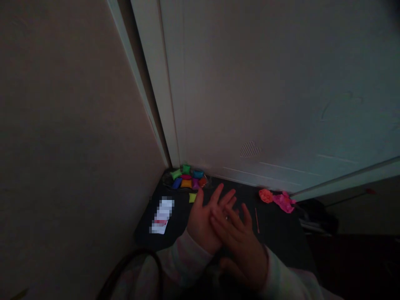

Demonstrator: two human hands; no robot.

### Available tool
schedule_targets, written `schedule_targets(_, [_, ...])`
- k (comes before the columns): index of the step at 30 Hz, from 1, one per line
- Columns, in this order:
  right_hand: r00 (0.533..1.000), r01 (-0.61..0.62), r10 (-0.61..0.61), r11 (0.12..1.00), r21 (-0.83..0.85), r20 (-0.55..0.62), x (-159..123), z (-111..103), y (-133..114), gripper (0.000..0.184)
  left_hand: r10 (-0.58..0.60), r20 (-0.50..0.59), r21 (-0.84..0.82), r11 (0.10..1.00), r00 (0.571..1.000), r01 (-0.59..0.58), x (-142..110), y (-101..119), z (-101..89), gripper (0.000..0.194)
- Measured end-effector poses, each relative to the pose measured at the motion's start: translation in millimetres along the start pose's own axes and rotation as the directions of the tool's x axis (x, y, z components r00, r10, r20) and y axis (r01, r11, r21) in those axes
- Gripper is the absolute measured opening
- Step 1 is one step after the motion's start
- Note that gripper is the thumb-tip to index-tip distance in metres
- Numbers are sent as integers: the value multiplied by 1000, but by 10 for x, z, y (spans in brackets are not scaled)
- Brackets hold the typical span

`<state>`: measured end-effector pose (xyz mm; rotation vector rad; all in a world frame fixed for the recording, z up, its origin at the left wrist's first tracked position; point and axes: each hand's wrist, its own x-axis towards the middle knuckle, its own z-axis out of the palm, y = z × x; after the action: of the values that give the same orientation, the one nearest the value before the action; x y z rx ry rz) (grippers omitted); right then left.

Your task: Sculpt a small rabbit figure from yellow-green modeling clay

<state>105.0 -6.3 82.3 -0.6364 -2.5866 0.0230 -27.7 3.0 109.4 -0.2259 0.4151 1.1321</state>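
Observation:
My left hand [204, 223] is raised over the dark table with its palm turned up and its fingers spread. Across that palm lies my right hand [242, 243], fingers stretched out flat. Whether anything small sits between the palms is hidden. A tiny pale glint shows near the right fingers, too small to name. Just behind the left thumb is a yellow-green packet [192, 198]. To the right of my hands a thin pinkish stick [257, 221] lies on the table.
Several colourful soft packets [186, 183] lie in clear plastic at the back. A lit phone [163, 215] with a blurred screen lies left. Crumpled orange [266, 196] and pink [284, 202] pieces sit back right. Walls border the dark table [281, 246] behind and left.

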Motion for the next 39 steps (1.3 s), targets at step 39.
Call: schedule_targets(39, [821, -537, 567, 732, 420, 63, -266, 613, 123, 22, 241, -335, 298, 944, 911, -140, 260, -39, -571, 31])
